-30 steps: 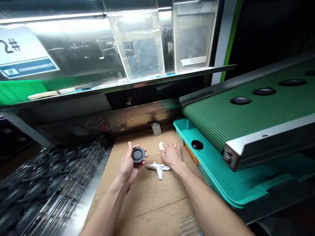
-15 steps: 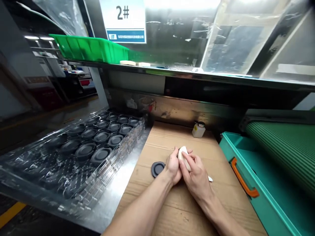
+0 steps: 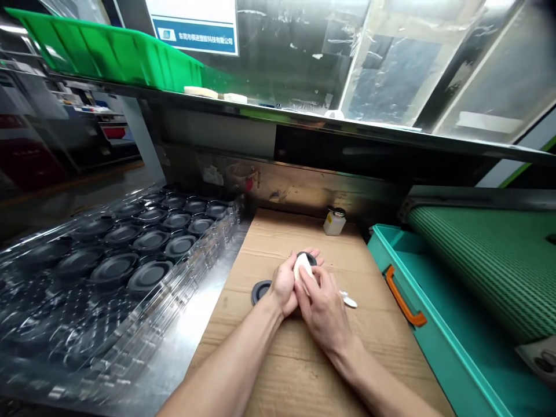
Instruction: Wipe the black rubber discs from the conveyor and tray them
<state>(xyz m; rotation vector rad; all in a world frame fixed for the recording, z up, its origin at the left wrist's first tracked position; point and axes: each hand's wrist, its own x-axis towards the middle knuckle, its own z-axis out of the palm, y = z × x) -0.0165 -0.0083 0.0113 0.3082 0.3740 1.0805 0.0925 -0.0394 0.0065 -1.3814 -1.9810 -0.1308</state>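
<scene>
Both hands meet over the cardboard sheet. My left hand is palm up, with its fingers under a round black lid-like disc. My right hand pinches a folded white pad and presses it on the disc, hiding much of it. Another black disc lies on the cardboard just left of my left hand. Beside my right hand lies a small white object with a rounded end, partly covered by the hand. A small squarish jar with a dark cap stands farther back.
At left, a clear plastic tray holds rows of black discs. To the right are a teal bin with an orange handle and a green conveyor belt. Overhead, a metal shelf carries a green crate and pale pads.
The camera view has shifted, so the scene sits farther left. The black disc now shows beyond the white pad in my hands; before, it was mostly hidden. The pad remains in my right hand.
</scene>
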